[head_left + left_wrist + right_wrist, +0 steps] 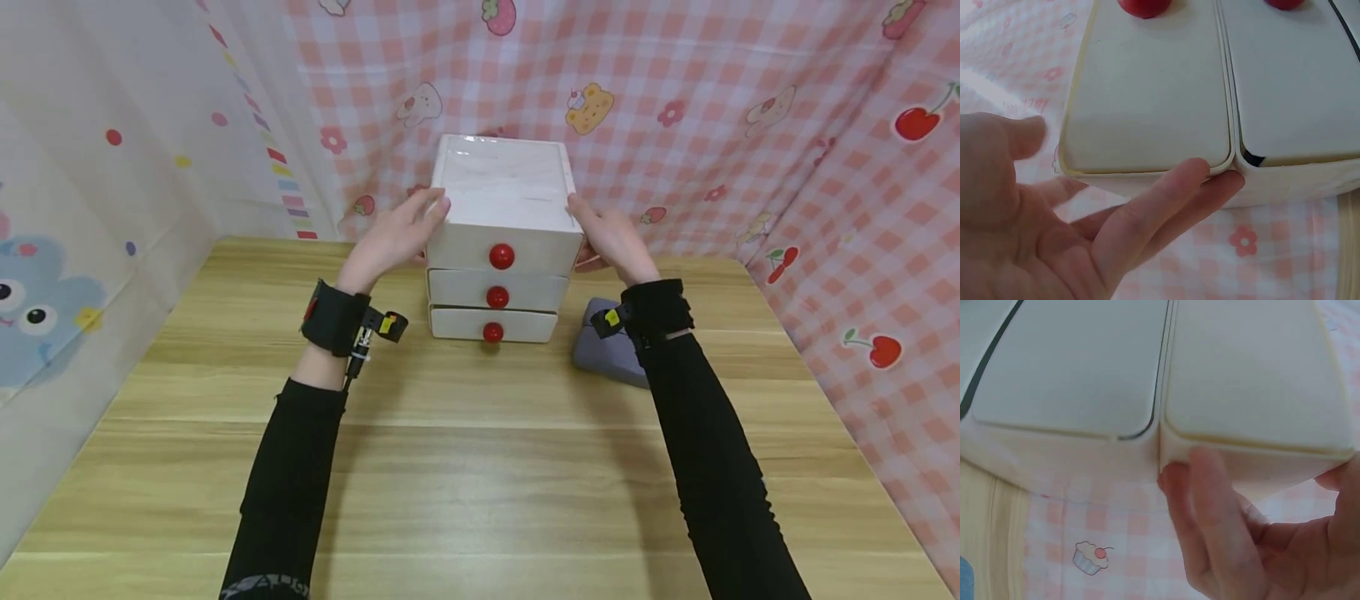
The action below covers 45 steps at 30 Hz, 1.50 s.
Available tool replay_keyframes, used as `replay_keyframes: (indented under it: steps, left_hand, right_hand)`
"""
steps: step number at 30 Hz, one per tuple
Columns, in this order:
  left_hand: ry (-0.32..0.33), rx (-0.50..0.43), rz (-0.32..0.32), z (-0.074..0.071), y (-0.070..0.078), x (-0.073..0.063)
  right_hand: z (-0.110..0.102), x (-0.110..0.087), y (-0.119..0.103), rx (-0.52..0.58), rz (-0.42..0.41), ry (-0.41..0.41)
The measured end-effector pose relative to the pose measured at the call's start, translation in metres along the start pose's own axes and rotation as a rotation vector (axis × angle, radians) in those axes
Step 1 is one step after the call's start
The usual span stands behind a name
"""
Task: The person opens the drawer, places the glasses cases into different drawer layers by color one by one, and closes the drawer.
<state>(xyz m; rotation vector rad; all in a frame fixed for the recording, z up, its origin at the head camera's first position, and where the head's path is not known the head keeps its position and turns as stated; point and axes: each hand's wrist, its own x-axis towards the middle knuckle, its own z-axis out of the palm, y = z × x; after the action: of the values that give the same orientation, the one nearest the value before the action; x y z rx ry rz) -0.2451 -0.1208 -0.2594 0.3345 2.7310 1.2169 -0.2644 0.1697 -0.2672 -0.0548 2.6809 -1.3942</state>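
Note:
A white drawer unit (pixel 504 187) with three stacked drawers stands upright on the table, its front facing me. Each drawer carries a round red knob (pixel 502 256). My left hand (pixel 393 237) is at the unit's upper left side, thumb by the top front corner. In the left wrist view its extended fingers (pixel 1154 209) touch the side by the seam below the top drawer. On the opposite side, my right hand (pixel 615 242) has its thumb at the top edge. Its fingers (pixel 1210 506) press the side near the same seam in the right wrist view.
A grey-purple block-like object (pixel 603 354) lies on the wooden table (pixel 480 475) right of the unit, partly behind my right wrist. Pink checked curtain (pixel 675 158) hangs close behind the unit, and white printed cloth (pixel 135 208) hangs on the left.

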Motion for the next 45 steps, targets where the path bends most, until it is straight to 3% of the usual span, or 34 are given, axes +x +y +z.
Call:
replay_keyframes:
  steps: [5,10,14,17,24,28,34,45]
  left_hand:
    - [0.017,0.099,-0.068,-0.004,0.002,0.002]
    - [-0.035,0.141,-0.178,-0.009,0.008,0.001]
    - [-0.092,0.137,-0.209,-0.013,0.012,0.002]
    - [-0.114,0.106,-0.234,-0.013,0.013,0.002]
    - [-0.125,-0.115,-0.245,-0.011,0.011,0.003]
    - [-0.119,-0.121,-0.239,-0.010,0.009,0.002]
    - [-0.116,-0.113,-0.246,-0.009,0.009,0.003]
    - [-0.150,-0.070,-0.265,-0.011,0.010,0.003]
  right_hand:
    - [0.008,-0.016,0.003,0.010,-0.009,0.047]
    - [0.020,-0.040,0.009,-0.064,-0.028,0.073]
    - [0.036,-0.056,0.021,-0.089,-0.004,0.014]
    - [0.052,-0.062,0.031,-0.044,0.029,-0.057]
    - [0.089,-0.060,0.048,0.021,0.054,-0.116]
    - [0.106,-0.055,0.051,0.053,0.068,-0.143]
    - [0.130,-0.047,0.058,0.017,0.090,-0.178]
    - [0.154,-0.029,0.068,0.091,0.146,-0.141]
